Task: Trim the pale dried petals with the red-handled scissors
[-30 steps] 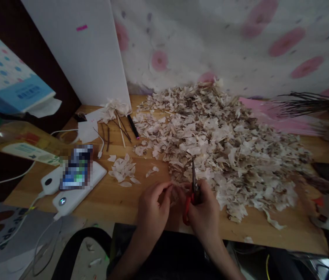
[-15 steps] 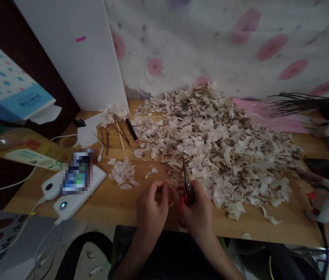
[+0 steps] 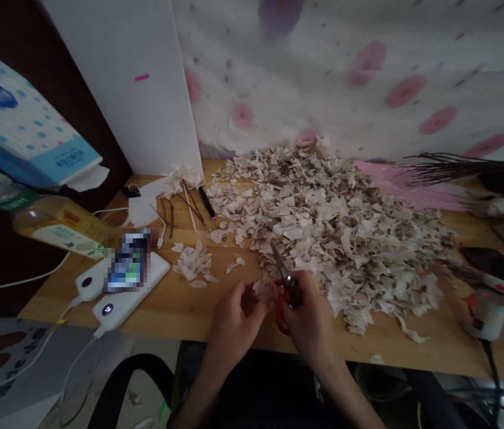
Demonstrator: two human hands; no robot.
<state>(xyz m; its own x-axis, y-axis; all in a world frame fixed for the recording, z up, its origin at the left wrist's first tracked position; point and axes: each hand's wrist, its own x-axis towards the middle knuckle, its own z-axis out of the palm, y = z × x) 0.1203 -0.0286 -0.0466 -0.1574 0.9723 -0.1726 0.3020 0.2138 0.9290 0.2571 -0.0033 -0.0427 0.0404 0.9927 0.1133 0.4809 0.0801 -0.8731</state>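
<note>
Your right hand (image 3: 310,319) is closed round the red handles of the scissors (image 3: 284,279), w/ fingers through the loops. The blades point up and to your left, away from you, and look nearly together; I can't tell if there's a slit between them. Your left hand (image 3: 234,322) has thumb and fingertips pinched shut on a pale scrap (image 3: 263,291). It's held just beside the scissors' pivot, between the two hands, over the front edge of the wooden table (image 3: 176,307). It's too blurred to tell whether a blade touches the scrap.

Just beyond the blade tips starts the big heap (image 3: 336,220) of pale, brown-flecked flakes. It covers the middle of the table back to the spotted cloth (image 3: 368,77) hung behind. To your left of the hands lies a small separate cluster of flakes (image 3: 193,265), apart from the heap.

Further left there's a white power bank (image 3: 142,292) w/ a phone (image 3: 127,268) lying on it, cables running off the edge. Behind those lies a bottle (image 3: 55,223) on its side, w/ a dotted blue-and-white box (image 3: 24,134) above it. Near the white board (image 3: 145,101) at the back sit a black pen (image 3: 207,202) and a few thin sticks (image 3: 188,205).

On your right, a pink sheet (image 3: 395,179) lies under the heap's far edge, w/ a bundle of dark twigs (image 3: 453,167) across it. A glue gun (image 3: 488,307) sits near the front corner — well apart from both hands.
</note>
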